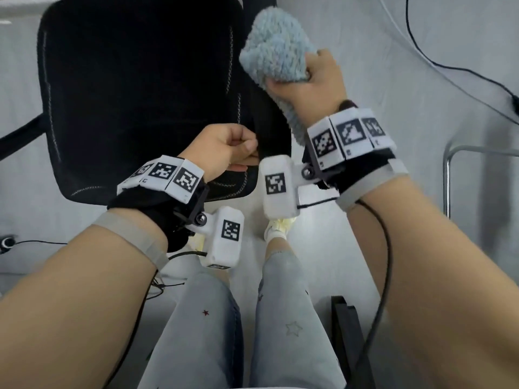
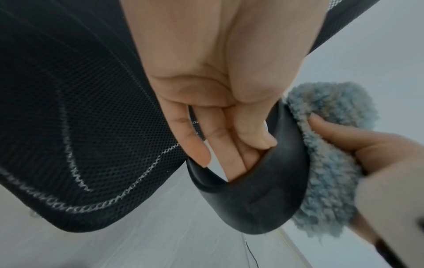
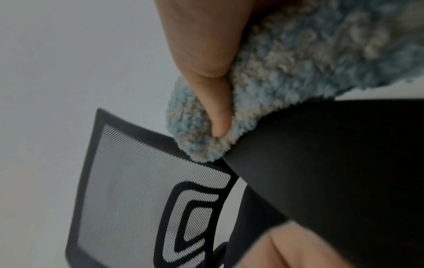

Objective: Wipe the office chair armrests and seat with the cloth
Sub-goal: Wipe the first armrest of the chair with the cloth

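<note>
Pale grey flooring (image 1: 393, 80) filled the background, with black cables (image 1: 449, 67) trailing across it toward two o'clock. At about ten o'clock from the hands sat the office chair's black mesh seat (image 1: 134, 88), edged with light stitching. Just right of it, the left hand (image 1: 224, 148) was at the near end of the black armrest (image 2: 270, 195); in the left wrist view its fingers (image 2: 197, 145) were curled around the armrest's inner edge, gripping it, with the thumb pressed on the inside face. Farther right, at roughly one o'clock from the left hand, the right hand (image 1: 317, 82) clutched a fluffy blue-grey cloth (image 1: 278, 49), fingers wrapped into the pile. The cloth lay draped against the outer side of the armrest, touching it, its bunched top rising above the hand and a lower flap hanging down toward the wrist. From the right wrist view, a finger (image 3: 218, 112) pressed the cloth onto the armrest, and the chair's mesh backrest (image 3: 142, 195) showed at seven o'clock below it.
</note>
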